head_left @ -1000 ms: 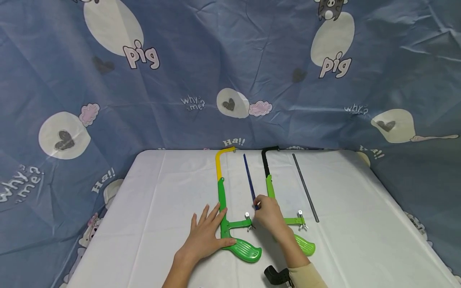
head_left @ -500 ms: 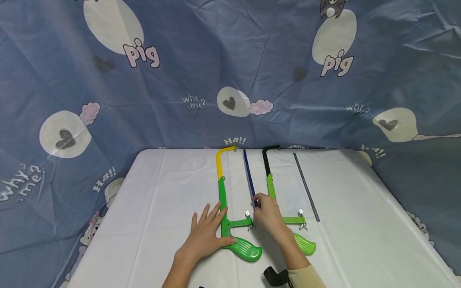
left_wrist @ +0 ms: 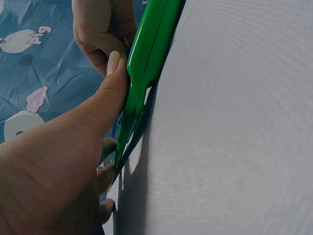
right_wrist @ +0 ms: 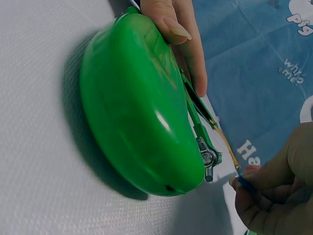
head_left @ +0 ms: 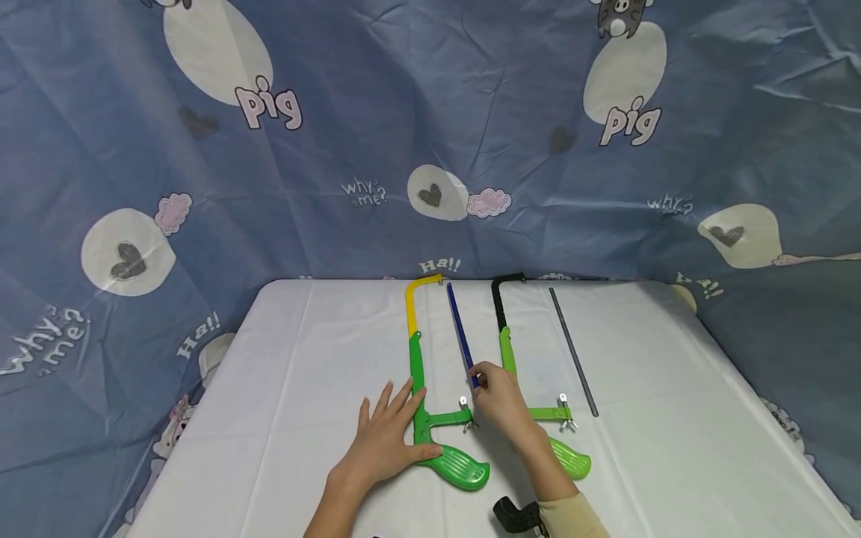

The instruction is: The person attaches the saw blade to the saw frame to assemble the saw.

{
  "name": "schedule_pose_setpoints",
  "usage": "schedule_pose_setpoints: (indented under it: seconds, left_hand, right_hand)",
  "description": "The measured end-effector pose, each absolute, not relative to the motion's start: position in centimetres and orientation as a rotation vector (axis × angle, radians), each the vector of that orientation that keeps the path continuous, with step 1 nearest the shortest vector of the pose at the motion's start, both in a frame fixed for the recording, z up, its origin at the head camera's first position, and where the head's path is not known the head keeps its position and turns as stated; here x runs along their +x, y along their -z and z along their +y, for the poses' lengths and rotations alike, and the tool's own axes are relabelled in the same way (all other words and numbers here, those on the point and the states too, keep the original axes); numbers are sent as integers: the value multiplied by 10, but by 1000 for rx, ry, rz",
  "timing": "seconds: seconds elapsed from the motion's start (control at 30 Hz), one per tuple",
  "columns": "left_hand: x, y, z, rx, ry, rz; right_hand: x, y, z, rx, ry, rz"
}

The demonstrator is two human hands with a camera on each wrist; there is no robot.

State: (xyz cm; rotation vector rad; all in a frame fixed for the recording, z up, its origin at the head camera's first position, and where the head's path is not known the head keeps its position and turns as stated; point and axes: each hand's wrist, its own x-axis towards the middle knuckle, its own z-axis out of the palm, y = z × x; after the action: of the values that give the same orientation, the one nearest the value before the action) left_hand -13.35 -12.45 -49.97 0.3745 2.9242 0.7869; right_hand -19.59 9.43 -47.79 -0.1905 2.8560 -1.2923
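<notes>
A: Mat'ls?
B: Glossy green hacksaw frame (head_left: 417, 359), ribbed hndl (head_left: 460, 468); I see L hand (head_left: 383, 442) on it, fingers spread wide.
A: R hand (head_left: 503, 400)?
B: Pinching thin, straight blue blade (head_left: 460, 329); most runs fwd of grip.

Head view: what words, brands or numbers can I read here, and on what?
"pig", twice, on the blue backdrop
"why me?", left and centre, backdrop
"why?", right, backdrop
"Ha!!", left and centre, backdrop; right one unclear
No readable text on the yellow-tipped saw, black-tipped saw, blue blade or grey blade.
</notes>
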Motion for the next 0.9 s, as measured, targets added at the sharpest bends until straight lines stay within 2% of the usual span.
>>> schedule_pose_setpoints:
  seconds: [0.9]
  left_hand:
    - [-135,504,-125,378,-759,2934]
  right_hand:
    - [-211,476,91,-234,1403,2734]
